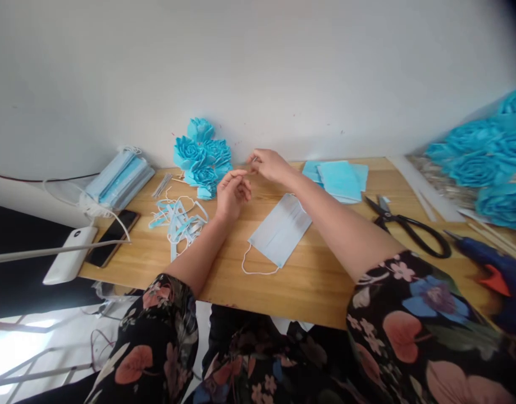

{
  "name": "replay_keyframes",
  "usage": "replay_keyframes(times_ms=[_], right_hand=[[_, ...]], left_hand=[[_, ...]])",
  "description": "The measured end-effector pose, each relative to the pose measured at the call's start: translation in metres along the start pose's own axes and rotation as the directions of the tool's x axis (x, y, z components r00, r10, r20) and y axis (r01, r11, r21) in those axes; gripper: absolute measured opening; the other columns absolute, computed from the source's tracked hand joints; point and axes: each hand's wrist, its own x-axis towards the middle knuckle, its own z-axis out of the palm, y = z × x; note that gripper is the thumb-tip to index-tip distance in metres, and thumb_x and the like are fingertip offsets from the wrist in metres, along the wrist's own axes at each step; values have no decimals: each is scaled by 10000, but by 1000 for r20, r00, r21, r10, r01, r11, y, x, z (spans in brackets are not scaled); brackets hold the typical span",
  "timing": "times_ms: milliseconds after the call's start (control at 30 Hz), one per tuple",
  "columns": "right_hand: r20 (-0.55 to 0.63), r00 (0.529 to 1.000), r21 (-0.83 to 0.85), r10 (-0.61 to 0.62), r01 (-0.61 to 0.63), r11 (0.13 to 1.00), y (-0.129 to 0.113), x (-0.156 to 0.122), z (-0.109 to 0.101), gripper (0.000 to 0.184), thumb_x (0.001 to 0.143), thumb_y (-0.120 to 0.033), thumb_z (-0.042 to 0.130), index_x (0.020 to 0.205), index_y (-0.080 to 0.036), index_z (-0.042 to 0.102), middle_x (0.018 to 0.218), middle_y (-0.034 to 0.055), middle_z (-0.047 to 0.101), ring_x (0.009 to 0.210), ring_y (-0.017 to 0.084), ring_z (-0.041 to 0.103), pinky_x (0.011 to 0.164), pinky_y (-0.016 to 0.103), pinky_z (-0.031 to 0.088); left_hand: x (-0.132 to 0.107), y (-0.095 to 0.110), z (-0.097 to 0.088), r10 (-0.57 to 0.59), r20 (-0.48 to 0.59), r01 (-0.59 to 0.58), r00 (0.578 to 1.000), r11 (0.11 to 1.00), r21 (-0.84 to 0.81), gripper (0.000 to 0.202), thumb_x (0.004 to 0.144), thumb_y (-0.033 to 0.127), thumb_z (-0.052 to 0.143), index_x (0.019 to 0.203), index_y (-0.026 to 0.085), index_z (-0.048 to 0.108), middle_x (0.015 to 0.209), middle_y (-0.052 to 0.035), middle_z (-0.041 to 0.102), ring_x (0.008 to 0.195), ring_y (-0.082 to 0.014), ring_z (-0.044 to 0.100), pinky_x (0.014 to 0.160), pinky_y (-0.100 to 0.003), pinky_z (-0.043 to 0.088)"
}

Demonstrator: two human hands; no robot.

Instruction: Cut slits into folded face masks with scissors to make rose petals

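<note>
Above the table, my left hand [232,193] has its fingers curled, the fingertips close to my right hand; what they hold, if anything, is hidden. My right hand [266,164] is closed in a pinch with a tiny greyish bit showing at its fingertips, too small to name. Below both hands lies a pale blue face mask [281,230], flat, one ear loop toward me. Left of my left hand sit blue flowers [202,157] of pleated material and a heap of cut strips with ear loops [179,221]. Cut blue sheets [339,179] lie beyond my right forearm.
Black-handled scissors [409,223] lie open on the right, near a blue glue gun [485,252]. More blue flowers [476,151] are at far right. Stacked masks [120,179], thin grey strips [161,185], a phone [110,241] and a white device [68,255] with a cable are left.
</note>
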Motion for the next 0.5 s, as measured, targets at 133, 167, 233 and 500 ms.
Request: replay_keyframes(times_ms=[133, 167, 233, 500], right_hand=[[-9, 1000, -155, -14, 13, 988, -6, -58, -11, 304, 937, -136, 551, 1176, -166, 737, 1042, 77, 807, 923, 210, 724, 816, 292, 487], [-8, 1000, -192, -10, 8, 981, -7, -73, -12, 330, 941, -142, 545, 1211, -179, 730, 1058, 76, 809, 940, 222, 731, 817, 302, 491], [-10, 1000, -242, -1, -2, 970, -6, -102, -11, 411, 945, -143, 532, 1318, -212, 689, 1110, 66, 809, 991, 241, 739, 837, 321, 508], [-69, 990, -370, -126, 92, 925, 18, -158, 0, 506, 923, -133, 537, 1419, -184, 627, 1319, 116, 745, 1195, 318, 680, 1028, 462, 503]], left_hand=[[-12, 10, 8, 214, 123, -234, 969, 957, 173, 289, 803, 474, 770, 874, 211, 677, 586, 34, 659, 392, -91, 550, 376, -205, 344], [-14, 13, 11, 254, 133, -276, 958, 942, 193, 304, 812, 497, 769, 874, 213, 683, 589, 34, 659, 398, -89, 555, 384, -205, 352], [-17, 23, 16, 325, 140, -349, 935, 912, 217, 323, 835, 532, 754, 883, 219, 690, 596, 32, 659, 408, -88, 557, 395, -210, 360], [23, 127, -6, 522, 115, -511, 845, 726, 460, 173, 903, 421, 666, 957, 257, 672, 697, 16, 690, 557, -111, 586, 527, -258, 459]])
